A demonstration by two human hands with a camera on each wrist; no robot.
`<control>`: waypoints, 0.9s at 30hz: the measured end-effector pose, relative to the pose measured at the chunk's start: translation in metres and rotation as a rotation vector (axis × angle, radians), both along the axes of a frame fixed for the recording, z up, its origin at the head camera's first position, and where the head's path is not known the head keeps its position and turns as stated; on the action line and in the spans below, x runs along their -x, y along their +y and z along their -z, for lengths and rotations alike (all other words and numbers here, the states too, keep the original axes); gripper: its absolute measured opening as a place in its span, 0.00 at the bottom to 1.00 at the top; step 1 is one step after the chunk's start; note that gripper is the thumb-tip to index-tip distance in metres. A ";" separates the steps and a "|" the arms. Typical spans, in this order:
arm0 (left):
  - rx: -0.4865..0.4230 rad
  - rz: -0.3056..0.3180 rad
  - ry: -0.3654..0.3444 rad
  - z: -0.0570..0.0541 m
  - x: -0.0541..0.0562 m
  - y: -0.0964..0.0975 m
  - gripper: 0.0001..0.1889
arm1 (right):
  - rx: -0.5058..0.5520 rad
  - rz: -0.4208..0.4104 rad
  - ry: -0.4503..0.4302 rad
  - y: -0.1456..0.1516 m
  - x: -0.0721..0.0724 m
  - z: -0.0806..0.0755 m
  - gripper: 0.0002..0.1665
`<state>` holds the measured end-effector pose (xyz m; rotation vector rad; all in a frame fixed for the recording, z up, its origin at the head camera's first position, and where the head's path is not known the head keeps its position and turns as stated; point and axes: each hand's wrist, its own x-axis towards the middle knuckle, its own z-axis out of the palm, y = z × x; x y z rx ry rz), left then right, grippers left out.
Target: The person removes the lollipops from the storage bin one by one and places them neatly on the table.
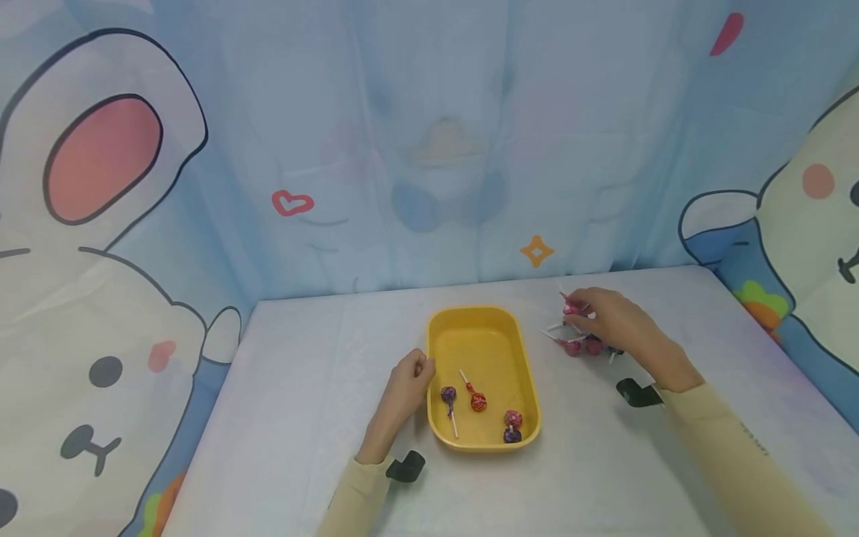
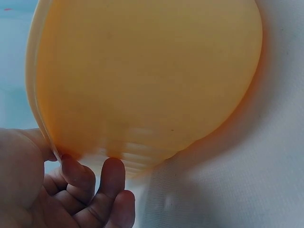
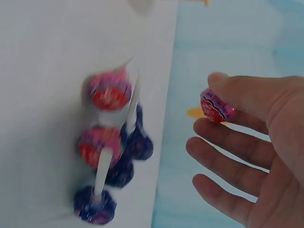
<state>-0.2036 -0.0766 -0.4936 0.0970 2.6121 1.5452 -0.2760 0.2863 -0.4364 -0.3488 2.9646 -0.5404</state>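
A yellow plastic tray (image 1: 475, 339) lies on the white table. My left hand (image 1: 408, 384) pinches its left rim; in the left wrist view the thumb and fingers (image 2: 112, 175) meet at the tray's wall. Inside the tray lie a red lollipop (image 1: 478, 401), a purple lollipop (image 1: 448, 394) and a pink one beside a dark one near the lower right corner. Over to the right, my right hand (image 1: 614, 321) pinches a pink-and-red lollipop (image 3: 216, 105) between thumb and fingers, raised above a small pile of pink lollipops (image 3: 110, 90) and dark purple lollipops (image 3: 95, 205).
A blue cartoon curtain (image 1: 429, 149) hangs at the table's back edge. White tabletop (image 1: 322, 373) extends on either side of the tray. Black wrist mounts (image 1: 406, 467) stick out by both sleeves.
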 end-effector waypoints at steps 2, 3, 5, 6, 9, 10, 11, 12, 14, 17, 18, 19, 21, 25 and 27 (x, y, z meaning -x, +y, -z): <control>0.005 -0.003 -0.004 0.000 0.000 0.000 0.12 | -0.004 0.016 -0.002 0.009 0.005 0.004 0.30; 0.007 -0.005 -0.006 0.000 -0.001 0.000 0.12 | -0.005 0.025 -0.004 0.013 0.006 0.006 0.30; 0.016 -0.007 -0.005 -0.001 -0.001 0.000 0.12 | -0.004 0.042 -0.009 0.022 0.010 0.011 0.29; 0.019 -0.006 -0.001 -0.001 -0.001 0.000 0.12 | -0.005 0.049 -0.012 0.026 0.011 0.014 0.28; 0.014 -0.002 0.008 -0.001 -0.001 0.000 0.12 | -0.004 0.061 -0.013 0.038 0.012 0.020 0.27; 0.013 -0.002 0.011 -0.001 -0.001 0.000 0.12 | -0.008 0.064 -0.016 0.042 0.012 0.022 0.27; 0.011 0.000 0.013 0.000 -0.001 0.000 0.13 | -0.012 0.067 -0.018 0.045 0.012 0.024 0.28; 0.010 0.001 0.013 0.000 0.000 0.000 0.13 | -0.015 0.071 -0.024 0.048 0.012 0.025 0.28; 0.011 0.000 0.011 0.000 0.000 0.000 0.13 | -0.022 0.077 -0.039 0.053 0.011 0.027 0.28; 0.013 -0.002 0.011 0.001 0.000 0.001 0.13 | -0.029 0.083 -0.065 0.058 0.010 0.028 0.28; 0.013 -0.003 0.010 0.000 0.000 0.001 0.14 | -0.032 0.083 -0.071 0.059 0.010 0.028 0.27; 0.013 -0.005 0.008 0.000 0.000 0.001 0.14 | -0.035 0.086 -0.078 0.060 0.010 0.028 0.27; 0.011 -0.005 0.008 0.000 0.000 0.001 0.14 | -0.042 0.095 -0.092 0.061 0.010 0.028 0.27; 0.014 -0.004 0.009 0.000 -0.001 0.001 0.14 | -0.065 0.112 -0.124 0.064 0.010 0.029 0.26; 0.012 -0.001 0.007 0.000 -0.001 0.000 0.13 | -0.071 0.112 -0.133 0.064 0.011 0.030 0.25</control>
